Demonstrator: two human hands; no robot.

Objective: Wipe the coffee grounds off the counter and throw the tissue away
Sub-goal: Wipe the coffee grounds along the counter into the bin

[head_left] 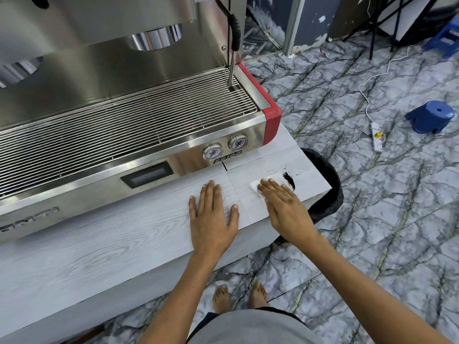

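Right hand [285,209], fingers [273,188] straight, pressing tissue [268,184] on desk [111,244]; coffee grounds [289,180] at two o'clock (touching tissue); left hand [211,219] flat, holding nothing.

The right hand [285,207] hides most of the tissue [255,186].

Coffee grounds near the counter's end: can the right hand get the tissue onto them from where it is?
Probably yes. The right hand presses the tissue flat beside the coffee grounds, with only bare counter between them. The left hand lies flat, clear of that path.
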